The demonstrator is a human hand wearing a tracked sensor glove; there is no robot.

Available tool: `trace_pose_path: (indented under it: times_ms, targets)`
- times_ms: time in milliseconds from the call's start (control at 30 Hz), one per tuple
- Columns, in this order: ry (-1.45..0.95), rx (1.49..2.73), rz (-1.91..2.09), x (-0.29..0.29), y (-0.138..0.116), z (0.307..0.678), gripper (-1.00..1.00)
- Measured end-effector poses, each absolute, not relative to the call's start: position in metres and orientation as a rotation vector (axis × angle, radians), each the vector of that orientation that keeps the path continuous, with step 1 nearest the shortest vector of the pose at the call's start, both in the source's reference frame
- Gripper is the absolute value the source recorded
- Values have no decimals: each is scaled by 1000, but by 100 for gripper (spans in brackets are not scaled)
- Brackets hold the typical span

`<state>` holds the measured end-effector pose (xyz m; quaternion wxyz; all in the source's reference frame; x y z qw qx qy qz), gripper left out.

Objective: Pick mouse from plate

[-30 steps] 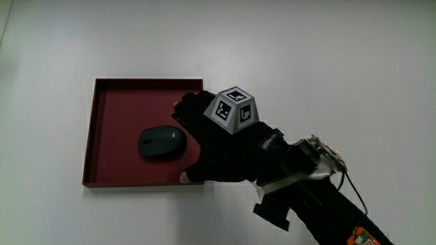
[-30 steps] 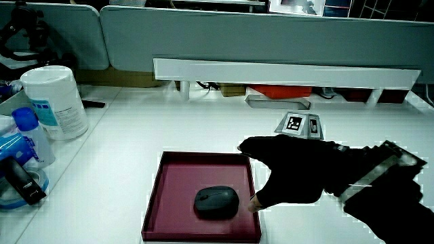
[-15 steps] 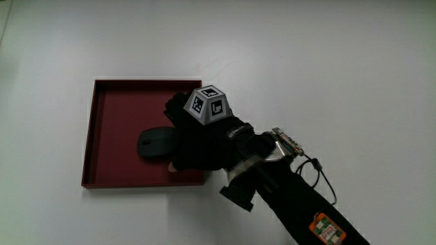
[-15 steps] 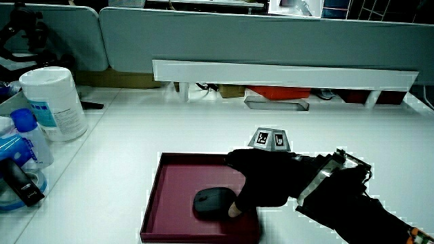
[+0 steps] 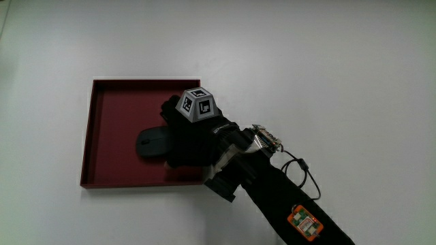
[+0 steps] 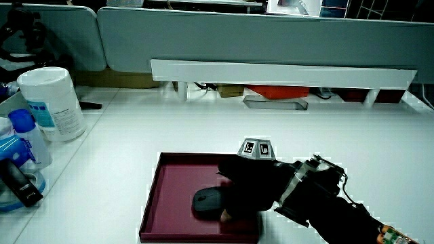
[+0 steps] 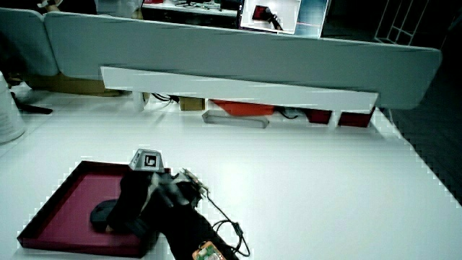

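Covering half the mouse (image 5: 150, 143) in the plate (image 5: 109, 109), the hand (image 5: 194, 139) hides whether its grip has clamped.

Hand (image 5: 194, 139) wearing a black glove, grey patterned cube (image 5: 196, 105) sitting on its back, black sleeve carrying a thin cable (image 5: 300, 178) and small badge (image 5: 304, 221).

The plate (image 5: 102, 136) looks like smooth, matt dark red plastic with thin upright walls. The mouse (image 5: 151, 143) has a dark grey shell that seems to be matt plastic. The hand (image 5: 194, 139) wears a black glove of soft, dull cloth. On its back the cube (image 5: 196, 105) shows flat faces, printed in black and white like paper. The counter (image 5: 327, 82) is white, smooth and slightly glossy.
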<state>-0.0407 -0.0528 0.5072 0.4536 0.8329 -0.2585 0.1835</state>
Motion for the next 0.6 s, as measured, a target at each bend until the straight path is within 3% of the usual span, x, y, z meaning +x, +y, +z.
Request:
trace_pose_path:
  times_ms: [400, 600]
  targets:
    - [-629, 2040, 445, -51, -50, 517, 0]
    - [-652, 2085, 458, -53, -48, 516, 29]
